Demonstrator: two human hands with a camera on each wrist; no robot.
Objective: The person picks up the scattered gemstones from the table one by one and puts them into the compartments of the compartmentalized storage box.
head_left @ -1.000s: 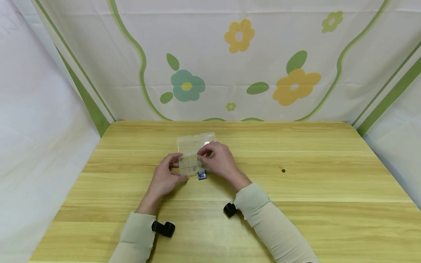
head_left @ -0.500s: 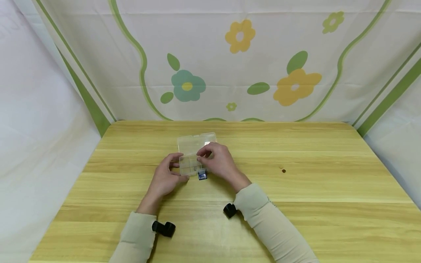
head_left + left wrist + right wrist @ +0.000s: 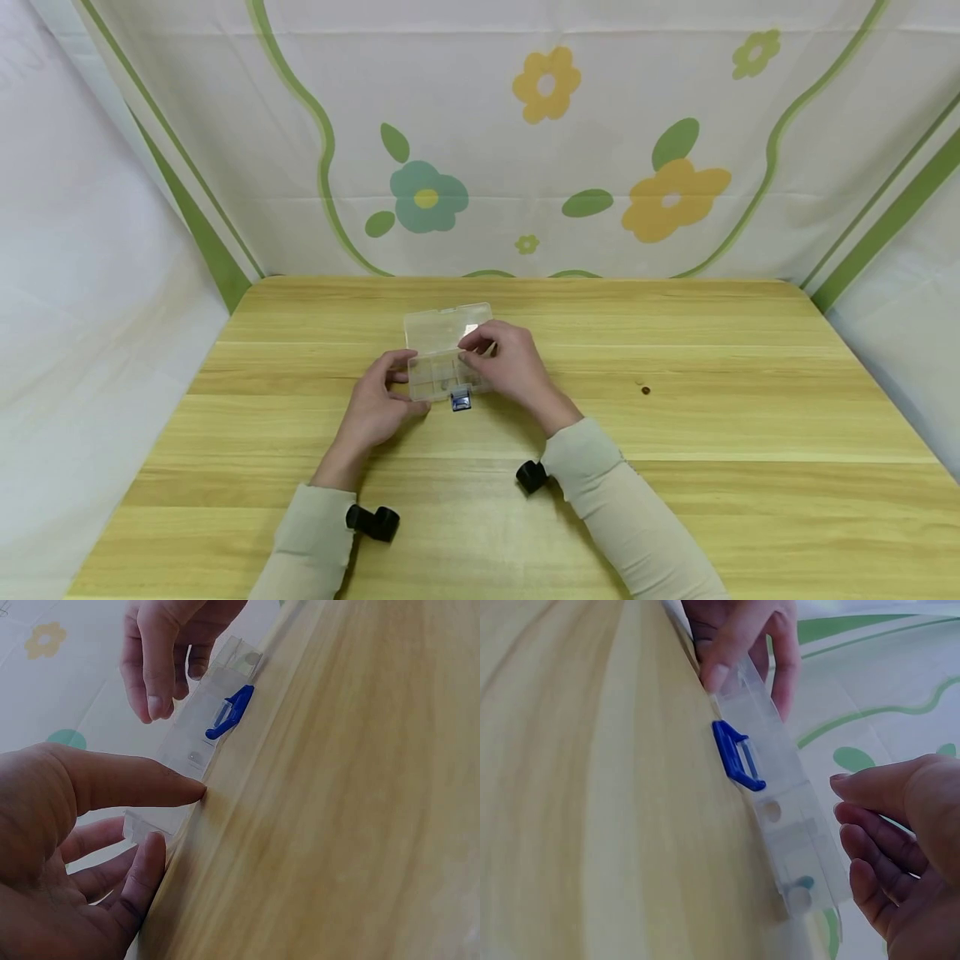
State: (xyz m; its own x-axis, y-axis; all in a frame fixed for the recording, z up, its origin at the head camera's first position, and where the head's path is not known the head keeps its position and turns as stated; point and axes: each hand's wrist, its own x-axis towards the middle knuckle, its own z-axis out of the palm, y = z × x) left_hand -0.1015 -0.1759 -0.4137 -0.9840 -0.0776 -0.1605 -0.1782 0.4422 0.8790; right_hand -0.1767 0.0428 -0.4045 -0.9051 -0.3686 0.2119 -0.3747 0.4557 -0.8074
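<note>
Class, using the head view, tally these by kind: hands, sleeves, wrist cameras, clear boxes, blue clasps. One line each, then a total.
Hands: 2 (left hand, right hand)
Sleeves: 2 (left sleeve, right sleeve)
Wrist cameras: 2 (left camera, right camera)
Clear box: 1
Blue clasp: 1
Total: 8
</note>
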